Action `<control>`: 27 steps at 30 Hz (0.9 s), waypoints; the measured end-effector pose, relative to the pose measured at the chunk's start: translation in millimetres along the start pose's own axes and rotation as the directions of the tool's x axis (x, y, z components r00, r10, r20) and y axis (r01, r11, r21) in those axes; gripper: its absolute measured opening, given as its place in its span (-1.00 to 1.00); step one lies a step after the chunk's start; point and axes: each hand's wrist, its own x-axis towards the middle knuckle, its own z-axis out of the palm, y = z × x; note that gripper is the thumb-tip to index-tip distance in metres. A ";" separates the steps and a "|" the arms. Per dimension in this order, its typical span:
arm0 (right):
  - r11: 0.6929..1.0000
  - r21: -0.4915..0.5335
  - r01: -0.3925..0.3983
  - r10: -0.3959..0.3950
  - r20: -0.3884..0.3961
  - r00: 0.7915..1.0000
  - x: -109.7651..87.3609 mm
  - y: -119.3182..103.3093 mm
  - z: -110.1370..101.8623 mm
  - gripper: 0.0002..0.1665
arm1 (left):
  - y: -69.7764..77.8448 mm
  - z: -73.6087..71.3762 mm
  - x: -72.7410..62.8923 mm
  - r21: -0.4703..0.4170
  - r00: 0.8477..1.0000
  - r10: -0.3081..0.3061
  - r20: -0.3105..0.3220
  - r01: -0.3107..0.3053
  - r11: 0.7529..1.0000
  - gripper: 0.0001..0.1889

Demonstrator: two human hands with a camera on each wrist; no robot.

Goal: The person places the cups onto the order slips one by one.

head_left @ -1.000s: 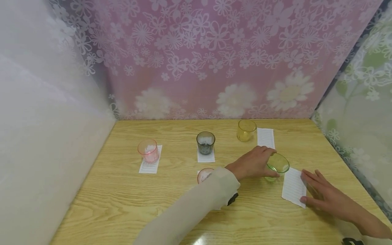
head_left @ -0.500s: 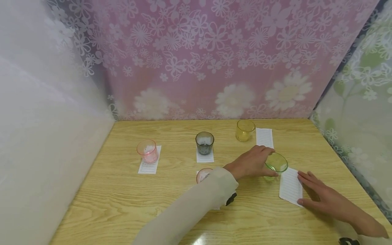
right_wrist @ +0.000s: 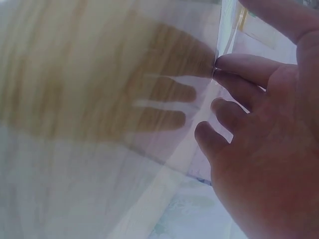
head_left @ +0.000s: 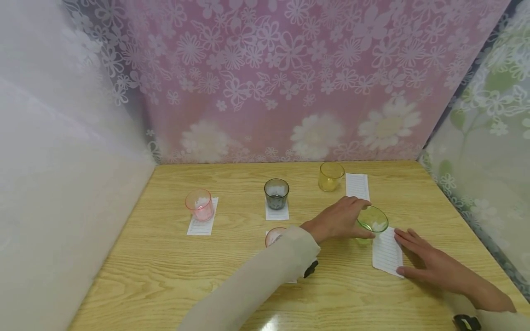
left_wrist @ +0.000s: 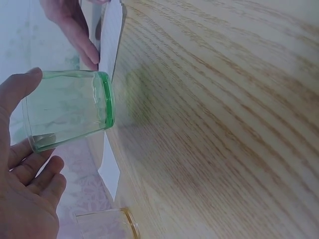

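My left hand (head_left: 339, 219) grips a clear green glass (head_left: 374, 217) near its rim, thumb on one side and fingers on the other. In the left wrist view the glass (left_wrist: 70, 107) stands upright relative to the tabletop, its base close over the wood. A slip of lined white paper (head_left: 386, 253) lies just right of the glass. My right hand (head_left: 432, 264) touches the slip's right edge with fingertips and thumb, the fingers nearly straight. The right wrist view shows this hand (right_wrist: 269, 119) low over the wood, with its fingertips at the paper.
A yellow glass (head_left: 330, 178) stands at the back, left of another paper slip (head_left: 357, 185). A grey glass (head_left: 276, 195) and a pink glass (head_left: 200, 207) stand on slips. My left sleeve (head_left: 265, 271) partly covers a reddish glass (head_left: 273, 235). Patterned cloth (head_left: 281, 92) walls the table's back.
My right hand has slid the paper slip left, closer to the green glass. The left hand keeps its grip on the glass, nearly still.
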 end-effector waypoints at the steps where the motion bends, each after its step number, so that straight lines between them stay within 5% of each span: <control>1: 1.000 -0.001 0.012 -0.012 -0.004 1.000 0.8 0.0 0.3 0.11 | 0.0 0.1 -0.1 -0.004 1.000 0.003 0.001 -0.003 1.000 -0.12; 27: 0.995 0.073 0.065 -0.073 0.127 0.989 29.5 -15.5 -2.5 0.06 | 0.3 3.7 -5.0 -0.018 0.997 0.079 0.010 -0.079 0.997 -0.11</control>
